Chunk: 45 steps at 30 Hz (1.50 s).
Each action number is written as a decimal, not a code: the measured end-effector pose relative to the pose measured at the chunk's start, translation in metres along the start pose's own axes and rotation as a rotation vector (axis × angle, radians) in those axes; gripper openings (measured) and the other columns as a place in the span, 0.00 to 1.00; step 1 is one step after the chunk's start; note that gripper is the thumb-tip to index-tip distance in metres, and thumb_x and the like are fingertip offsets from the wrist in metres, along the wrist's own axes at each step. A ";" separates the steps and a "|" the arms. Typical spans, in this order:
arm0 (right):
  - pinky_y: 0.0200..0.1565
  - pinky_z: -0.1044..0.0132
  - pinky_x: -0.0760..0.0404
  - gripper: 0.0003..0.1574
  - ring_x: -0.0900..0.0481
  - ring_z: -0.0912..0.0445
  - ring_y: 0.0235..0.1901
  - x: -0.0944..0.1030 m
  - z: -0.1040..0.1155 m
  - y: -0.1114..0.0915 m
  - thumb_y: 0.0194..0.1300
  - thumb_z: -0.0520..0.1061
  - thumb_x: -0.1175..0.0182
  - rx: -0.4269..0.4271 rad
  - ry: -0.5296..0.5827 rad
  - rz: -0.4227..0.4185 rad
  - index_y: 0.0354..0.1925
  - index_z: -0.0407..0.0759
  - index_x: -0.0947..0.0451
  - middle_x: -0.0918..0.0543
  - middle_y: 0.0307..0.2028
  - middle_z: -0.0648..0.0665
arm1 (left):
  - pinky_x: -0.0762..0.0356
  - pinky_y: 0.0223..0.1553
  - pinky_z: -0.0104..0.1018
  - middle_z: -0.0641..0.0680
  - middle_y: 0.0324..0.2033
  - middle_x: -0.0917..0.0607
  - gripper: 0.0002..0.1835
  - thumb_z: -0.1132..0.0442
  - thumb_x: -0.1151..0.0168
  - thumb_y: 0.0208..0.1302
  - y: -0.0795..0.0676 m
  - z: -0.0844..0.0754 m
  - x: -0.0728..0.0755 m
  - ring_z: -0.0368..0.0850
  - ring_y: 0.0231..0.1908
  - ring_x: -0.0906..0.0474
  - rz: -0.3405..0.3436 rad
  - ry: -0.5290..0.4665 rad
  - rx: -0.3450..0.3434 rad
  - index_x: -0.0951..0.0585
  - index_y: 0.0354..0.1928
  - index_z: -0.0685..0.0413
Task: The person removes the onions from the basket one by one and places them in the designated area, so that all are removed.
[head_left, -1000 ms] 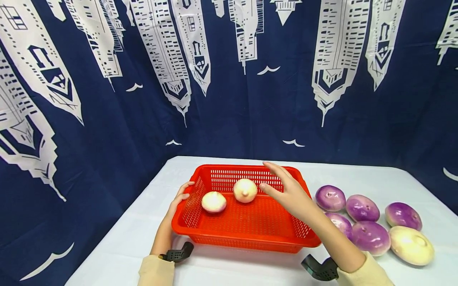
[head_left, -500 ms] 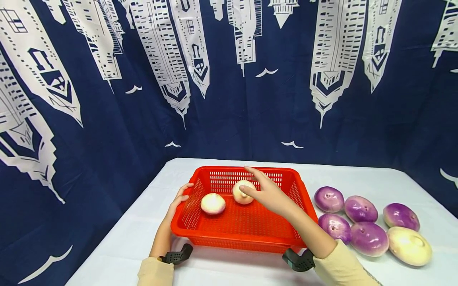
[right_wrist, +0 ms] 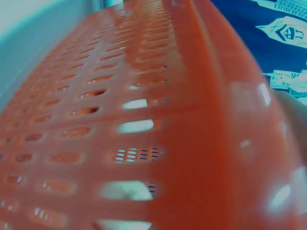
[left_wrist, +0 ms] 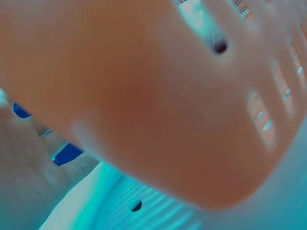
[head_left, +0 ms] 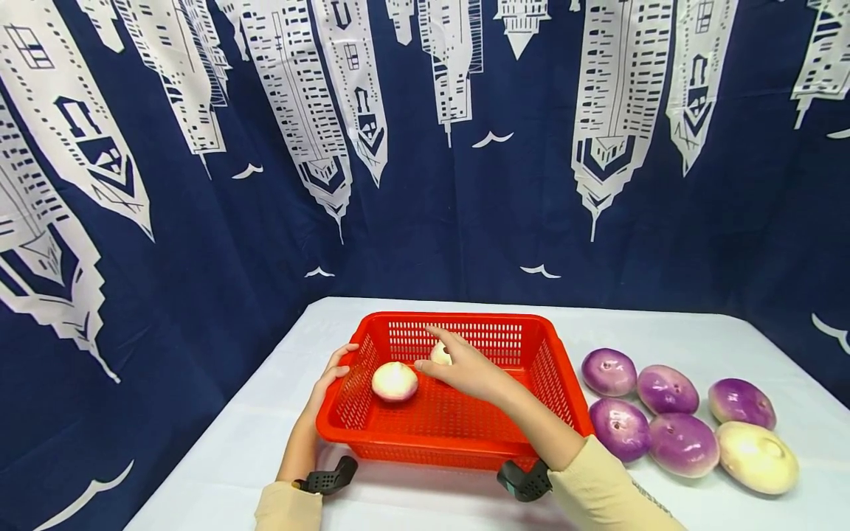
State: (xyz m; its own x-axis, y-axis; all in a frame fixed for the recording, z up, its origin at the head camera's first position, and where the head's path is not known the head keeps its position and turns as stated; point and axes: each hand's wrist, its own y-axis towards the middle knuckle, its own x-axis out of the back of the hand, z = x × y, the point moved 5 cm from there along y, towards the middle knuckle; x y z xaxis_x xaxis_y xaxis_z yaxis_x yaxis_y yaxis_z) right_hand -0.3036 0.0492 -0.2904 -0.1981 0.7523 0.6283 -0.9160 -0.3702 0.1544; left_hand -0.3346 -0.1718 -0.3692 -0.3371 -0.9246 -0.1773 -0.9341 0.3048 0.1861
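In the head view a red plastic basket (head_left: 465, 446) with slotted walls stands on the table. My left hand (head_left: 325, 383) holds its left rim, fingertips lapping over the edge; the left wrist view shows that hand (left_wrist: 33, 182) beside the basket wall (left_wrist: 144, 120). Two turnips lie inside: a white one with a purple underside (head_left: 395, 381) at the left, and a paler one (head_left: 440, 354) behind it. My right hand (head_left: 471, 372) hovers over the basket, fingers spread and holding nothing. It partly covers the paler turnip. Close up, the basket wall (right_wrist: 192, 143) fills most of the right wrist view.
To the right of the basket several turnips lie on the white tabletop: purple ones, such as the near one (head_left: 684, 445), and a cream one (head_left: 757, 457). A navy cloth (head_left: 425, 221) printed with white buildings hangs behind the table (head_left: 219, 472).
My right hand has moved left and a little lower across the basket, now in front of the paler turnip. The left hand keeps its place on the rim.
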 end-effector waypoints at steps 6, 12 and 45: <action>0.60 0.46 0.38 0.44 0.38 0.47 0.62 0.017 0.018 -0.001 0.58 0.59 0.44 0.031 0.030 0.016 0.68 0.50 0.48 0.41 0.66 0.44 | 0.30 0.50 0.32 0.51 0.55 0.39 0.23 0.68 0.75 0.63 0.000 0.001 0.000 0.44 0.52 0.37 0.028 -0.010 -0.003 0.49 0.62 0.52; 0.61 0.46 0.39 0.44 0.40 0.43 0.64 0.038 0.023 0.016 0.60 0.59 0.47 0.042 -0.038 -0.007 0.68 0.47 0.50 0.44 0.67 0.41 | 0.30 0.49 0.30 0.51 0.55 0.40 0.24 0.69 0.75 0.63 0.002 0.002 0.000 0.43 0.52 0.38 0.035 -0.011 -0.013 0.48 0.61 0.52; 0.61 0.45 0.41 0.34 0.44 0.40 0.64 0.003 -0.082 0.068 0.53 0.39 0.39 0.174 -0.326 0.345 0.59 0.38 0.34 0.40 0.64 0.33 | 0.31 0.49 0.30 0.49 0.53 0.39 0.23 0.70 0.75 0.62 0.001 0.000 0.001 0.41 0.50 0.36 0.054 -0.025 -0.053 0.44 0.58 0.46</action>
State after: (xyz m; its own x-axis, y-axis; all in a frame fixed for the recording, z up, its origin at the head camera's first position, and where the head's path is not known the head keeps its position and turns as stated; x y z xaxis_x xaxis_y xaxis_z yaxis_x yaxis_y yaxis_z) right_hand -0.3952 0.0710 -0.3406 -0.3346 0.3711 0.8662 -0.7393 -0.6734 0.0029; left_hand -0.3365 -0.1726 -0.3695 -0.3899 -0.9012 -0.1893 -0.9072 0.3406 0.2472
